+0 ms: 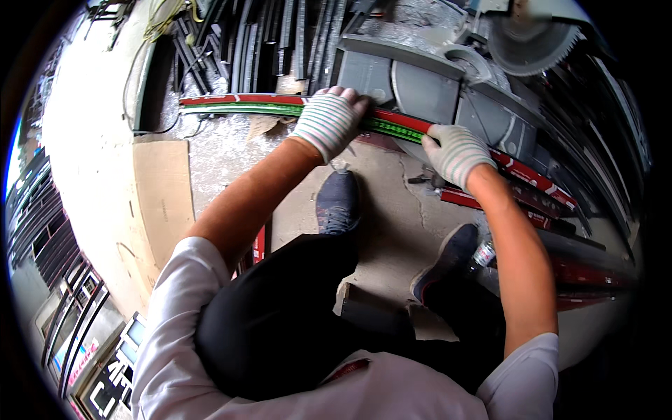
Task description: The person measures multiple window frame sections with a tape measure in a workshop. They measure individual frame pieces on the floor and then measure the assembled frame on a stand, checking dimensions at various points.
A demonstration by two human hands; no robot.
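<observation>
A long, narrow profile bar (402,120) with red film and a green printed strip lies crosswise in front of me, along the near side of a grey saw base (423,89). My left hand (329,120), in a white glove with green stripes, grips the bar near its middle, fingers curled over the far side. Further right, my right hand (458,154), gloved the same way, is closed around the bar too, thumb toward the left. Above the base at the upper right stands a toothed circular saw blade (535,45), apart from both hands.
Several dark profiles (269,45) are stacked beyond the bar. More red-filmed profiles (458,198) lie by my right forearm. A brown cardboard sheet (162,199) is at the left. My shoes flank a cracked concrete floor (392,189), with a plastic bottle (483,253) beside the right one.
</observation>
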